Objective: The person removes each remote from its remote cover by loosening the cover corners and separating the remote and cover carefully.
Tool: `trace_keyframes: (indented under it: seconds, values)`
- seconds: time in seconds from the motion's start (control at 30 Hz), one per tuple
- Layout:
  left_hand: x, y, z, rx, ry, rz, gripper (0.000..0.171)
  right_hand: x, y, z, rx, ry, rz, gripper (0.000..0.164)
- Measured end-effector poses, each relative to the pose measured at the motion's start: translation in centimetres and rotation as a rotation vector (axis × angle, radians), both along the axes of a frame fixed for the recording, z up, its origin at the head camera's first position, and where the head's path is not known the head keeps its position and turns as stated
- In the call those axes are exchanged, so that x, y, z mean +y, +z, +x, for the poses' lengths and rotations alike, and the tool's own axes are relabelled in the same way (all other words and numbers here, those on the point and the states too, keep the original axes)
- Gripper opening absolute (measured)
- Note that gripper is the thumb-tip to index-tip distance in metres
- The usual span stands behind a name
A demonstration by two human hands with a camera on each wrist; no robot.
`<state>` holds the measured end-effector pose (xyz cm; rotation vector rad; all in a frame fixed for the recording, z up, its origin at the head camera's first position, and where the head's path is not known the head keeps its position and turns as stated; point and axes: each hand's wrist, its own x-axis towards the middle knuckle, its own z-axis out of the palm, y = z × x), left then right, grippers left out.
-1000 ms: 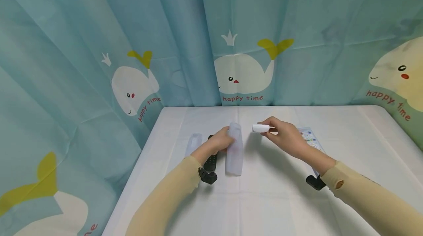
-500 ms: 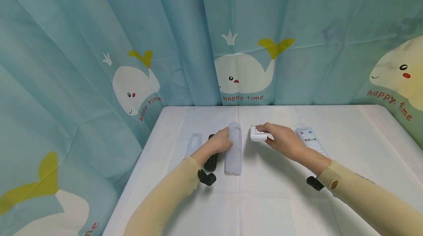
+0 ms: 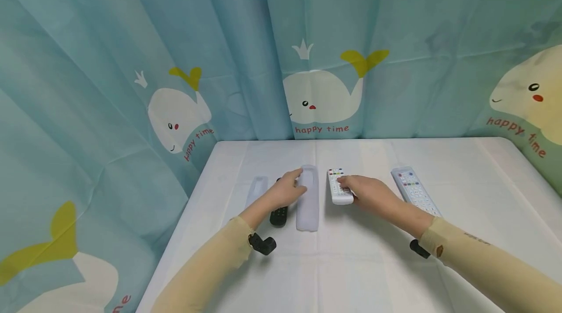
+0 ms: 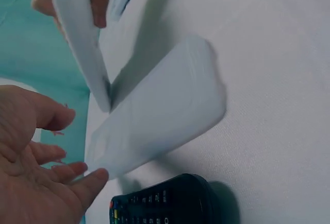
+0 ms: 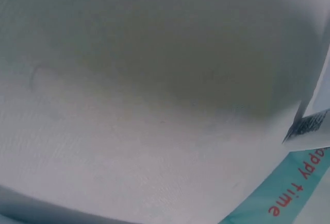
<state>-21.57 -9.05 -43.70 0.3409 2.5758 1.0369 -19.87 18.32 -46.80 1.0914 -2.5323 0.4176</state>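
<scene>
My right hand (image 3: 371,195) holds a white remote control (image 3: 340,197), thumb on its button face, which is tipped toward me. The left wrist view catches that remote (image 4: 80,33) edge-on, with its far end low near the table. To its left a translucent remote cover (image 3: 308,210) lies lengthwise, pointing away from me. My left hand (image 3: 284,190) is beside the cover's far end with fingers spread. In the left wrist view one fingertip appears to touch the cover (image 4: 160,110). Under the left hand lies a black remote control (image 3: 278,216), partly hidden.
A second translucent cover (image 3: 257,188) lies left of the black remote. Another white remote in a clear cover (image 3: 419,193) rests on the right, partly behind the right forearm. A whale-print curtain (image 3: 246,59) hangs behind the white table (image 3: 351,274).
The white remote has been turned from end-on to buttons showing and lowered toward me, beside the cover. My left hand has let go of the cover, its fingers spreading and shifting slightly left.
</scene>
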Motion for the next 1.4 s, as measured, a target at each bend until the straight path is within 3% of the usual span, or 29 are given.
trace_keyframes:
  seconds: [0.13,0.23,0.37,0.5,0.8,0.93,1.13,1.4]
  values:
    - [-0.5,0.0,0.4,0.013,-0.010,0.050,0.062,-0.2,0.0,0.2,-0.001,0.035,0.050,0.067]
    - [-0.8,-0.1,0.8,0.045,-0.038,0.036,0.061,-0.3,-0.4,0.2,0.036,0.107,0.084,0.073]
    - [-1.1,-0.2,1.6,0.142,-0.096,-0.078,0.062,-0.5,-1.1,0.2,0.128,0.184,0.141,0.061]
    - [-1.4,-0.3,2.4,0.214,-0.143,-0.183,0.063,-0.7,-1.5,0.3,0.198,0.206,0.194,0.050]
    - [-1.5,-0.6,3.4,0.236,-0.173,-0.209,0.063,-0.7,-2.0,0.5,0.264,0.228,0.324,0.050]
    - [-1.6,-0.5,3.8,0.248,-0.181,-0.214,0.063,-0.5,-2.2,0.6,0.229,0.237,0.342,0.052]
    - [-1.6,-0.7,4.1,0.302,-0.196,-0.267,0.064,-0.2,-2.1,1.0,0.101,0.193,0.329,0.048]
    - [-1.5,-0.6,4.1,0.424,-0.255,-0.440,0.072,0.4,-0.9,2.2,0.002,0.092,0.281,0.051]
